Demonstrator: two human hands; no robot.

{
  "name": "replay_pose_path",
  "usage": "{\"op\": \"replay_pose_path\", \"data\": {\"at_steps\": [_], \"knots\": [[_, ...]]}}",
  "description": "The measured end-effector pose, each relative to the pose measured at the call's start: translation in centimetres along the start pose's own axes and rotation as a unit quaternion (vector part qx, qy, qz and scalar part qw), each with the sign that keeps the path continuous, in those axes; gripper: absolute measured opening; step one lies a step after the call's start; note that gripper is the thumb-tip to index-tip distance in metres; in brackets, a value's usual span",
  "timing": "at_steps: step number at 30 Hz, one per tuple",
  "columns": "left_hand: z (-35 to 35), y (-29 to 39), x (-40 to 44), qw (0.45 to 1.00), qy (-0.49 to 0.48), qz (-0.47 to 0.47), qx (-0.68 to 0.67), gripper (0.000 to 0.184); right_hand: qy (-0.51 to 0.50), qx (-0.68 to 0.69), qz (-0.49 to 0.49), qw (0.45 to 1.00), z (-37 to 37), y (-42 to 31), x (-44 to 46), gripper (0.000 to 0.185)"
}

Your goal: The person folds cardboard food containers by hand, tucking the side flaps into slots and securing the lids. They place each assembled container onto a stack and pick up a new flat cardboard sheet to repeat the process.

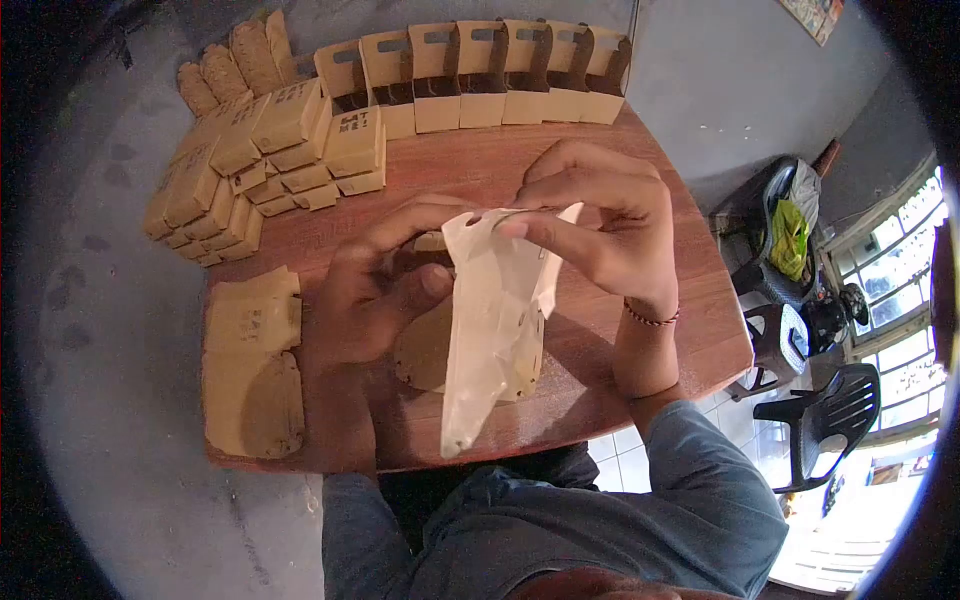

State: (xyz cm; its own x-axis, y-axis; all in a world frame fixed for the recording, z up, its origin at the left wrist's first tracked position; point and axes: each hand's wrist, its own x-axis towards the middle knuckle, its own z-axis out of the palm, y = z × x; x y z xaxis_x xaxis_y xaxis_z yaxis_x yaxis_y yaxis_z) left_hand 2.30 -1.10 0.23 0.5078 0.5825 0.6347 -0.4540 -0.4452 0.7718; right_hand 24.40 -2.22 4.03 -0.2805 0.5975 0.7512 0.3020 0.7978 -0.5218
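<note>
A pale, creased cardboard piece [490, 300] hangs upright over the near part of the table, with a small hole near its top corner. My right hand [605, 220] pinches its top edge between thumb and fingers. On the other side, my left hand [375, 270] grips the upper left edge; its fingers reach behind the piece and are partly hidden. Below and behind lies a brown cardboard piece [422, 352], mostly covered from view. Left of my left forearm, a flat cardboard box blank [250, 350] with dark printing rests on the table.
Folded boxes marked "EAT ME!" [290, 118] are stacked at the back left of the wooden table [590, 370]. A row of open cardboard carriers [485, 75] lines the back edge. Dark plastic chairs [830, 415] stand at the right, near the windows.
</note>
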Motion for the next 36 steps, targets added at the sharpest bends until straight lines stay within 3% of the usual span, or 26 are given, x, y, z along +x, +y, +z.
{"op": "replay_pose_path", "data": {"at_steps": [3,5,7,9,11,13,14,15,16,17,19,21,22,23,25,32,36], "knots": [[0.5,-1.1,0.3,0.998,0.013,0.002,-0.061,0.042,0.014,-0.038,-0.014,0.999,-0.3,-0.5,-0.1,0.014],[0.7,-1.6,0.5,0.999,0.031,0.008,-0.031,0.039,0.024,-0.064,-0.010,0.998,-0.4,-0.7,-0.1,0.014],[0.9,-2.4,0.8,0.999,0.051,0.015,-0.001,0.036,0.044,-0.115,-0.106,0.987,-0.2,-0.6,0.0,0.015],[1.1,-3.2,1.0,0.990,0.106,0.095,0.018,0.024,0.054,-0.165,-0.151,0.973,0.3,-0.8,0.1,0.015],[1.2,-3.0,0.8,0.986,0.134,0.094,0.004,0.019,0.064,-0.214,-0.196,0.955,0.9,-0.7,0.2,0.015],[1.0,-2.8,0.8,0.983,0.161,0.093,-0.009,0.015,0.110,-0.226,-0.147,0.957,1.6,-0.4,0.0,0.013],[0.8,-2.7,0.9,0.972,0.190,0.128,0.043,0.014,0.102,-0.219,-0.072,0.968,1.5,-0.5,-0.3,0.016],[0.5,-2.4,0.9,0.957,0.219,0.164,0.094,0.012,0.103,-0.219,-0.072,0.968,1.3,-0.8,-0.4,0.016],[0.2,-1.4,0.9,0.939,0.224,0.173,0.195,0.011,0.068,-0.148,0.066,0.984,1.1,-1.3,-0.3,0.020],[-0.2,-1.4,0.8,0.939,0.224,0.173,0.195,0.011,0.031,-0.073,0.201,0.976,0.9,-1.7,-0.1,0.026],[-0.7,-1.5,0.9,0.883,0.228,0.274,0.305,0.006,-0.019,-0.070,0.244,0.967,0.9,-1.6,0.2,0.037],[-0.6,-1.1,0.5,0.852,0.193,0.299,0.385,0.004,-0.030,0.243,0.288,0.926,2.0,-1.0,0.3,0.039],[-0.5,-0.9,0.3,0.812,0.158,0.321,0.461,0.003,-0.044,0.283,0.301,0.910,1.9,-1.4,0.6,0.036],[-0.3,-0.5,0.2,0.812,0.157,0.321,0.461,0.003,-0.043,0.284,0.300,0.910,2.0,-1.2,0.5,0.036],[0.2,0.0,0.0,0.777,0.061,0.322,0.538,0.006,-0.038,0.321,0.274,0.906,2.4,-0.6,0.1,0.028],[0.9,-0.3,0.3,0.779,0.111,0.293,0.543,0.018,-0.008,0.341,0.244,0.908,2.4,-0.9,-0.3,0.013],[1.2,-0.1,0.4,0.788,0.127,0.267,0.540,0.022,0.041,0.276,0.138,0.951,2.8,-1.3,-0.8,0.010]]}}
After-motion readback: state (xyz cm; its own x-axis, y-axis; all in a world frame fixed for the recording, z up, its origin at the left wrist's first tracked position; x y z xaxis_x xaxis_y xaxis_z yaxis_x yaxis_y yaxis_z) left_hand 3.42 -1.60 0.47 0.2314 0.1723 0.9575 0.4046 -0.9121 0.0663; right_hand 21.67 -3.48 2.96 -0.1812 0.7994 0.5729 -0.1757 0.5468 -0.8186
